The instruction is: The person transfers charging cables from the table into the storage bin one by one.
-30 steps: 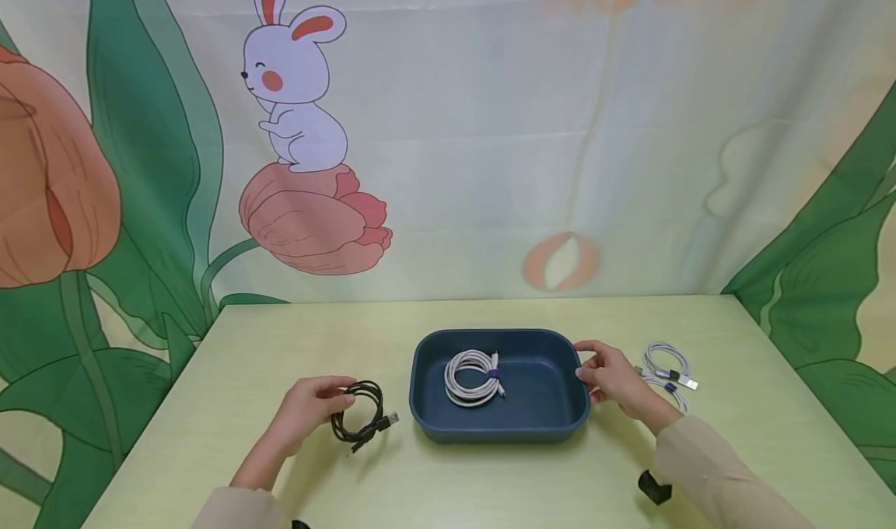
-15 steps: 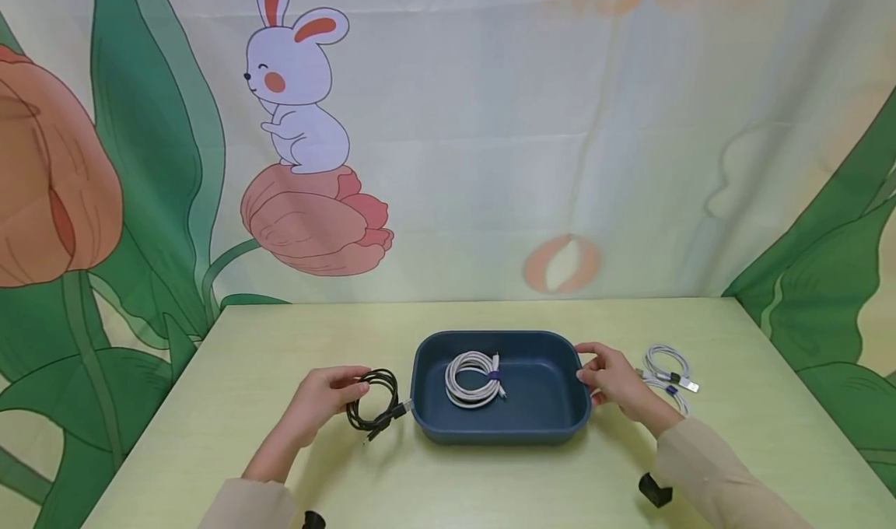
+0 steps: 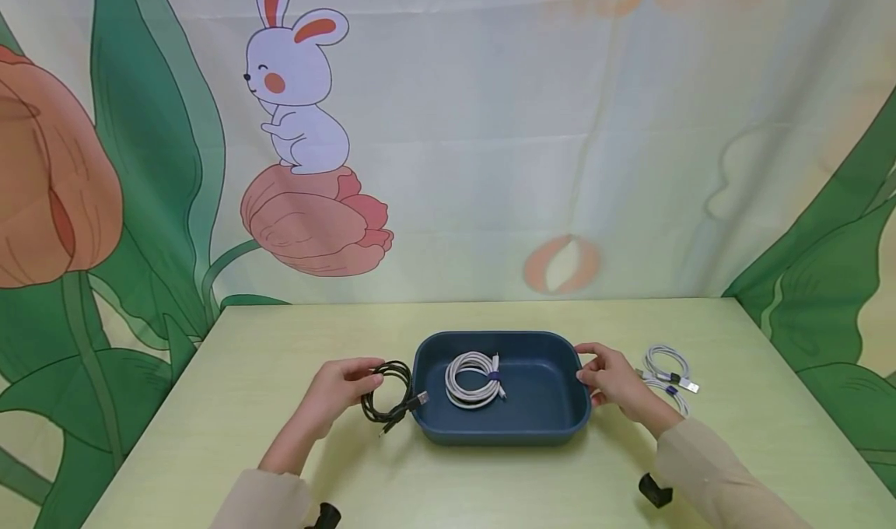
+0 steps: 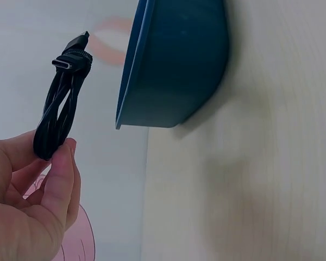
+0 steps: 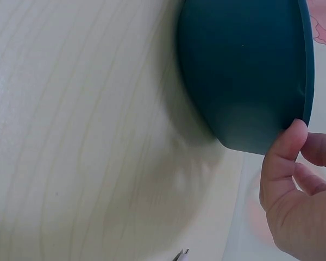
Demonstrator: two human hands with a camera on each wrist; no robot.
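My left hand pinches a coiled black USB cable between thumb and fingers, raised off the table at the left end of a dark blue box. The cable's USB-A plug overlaps the box's left rim in the head view. From the left wrist, a USB-C plug and the bundled end point upward. My right hand grips the box's right rim by the fingertips; the right wrist view has the thumb against that rim. Inside the box, towards the left, lies a coiled white cable with a purple tie.
Two smaller white cables, one with a black tie and one with a purple tie, lie on the table right of my right hand. A printed curtain hangs behind the table's far edge.
My left hand has carried the black USB cable rightward and slightly up, from beside the box to its left rim. My right hand and the box have stayed put.
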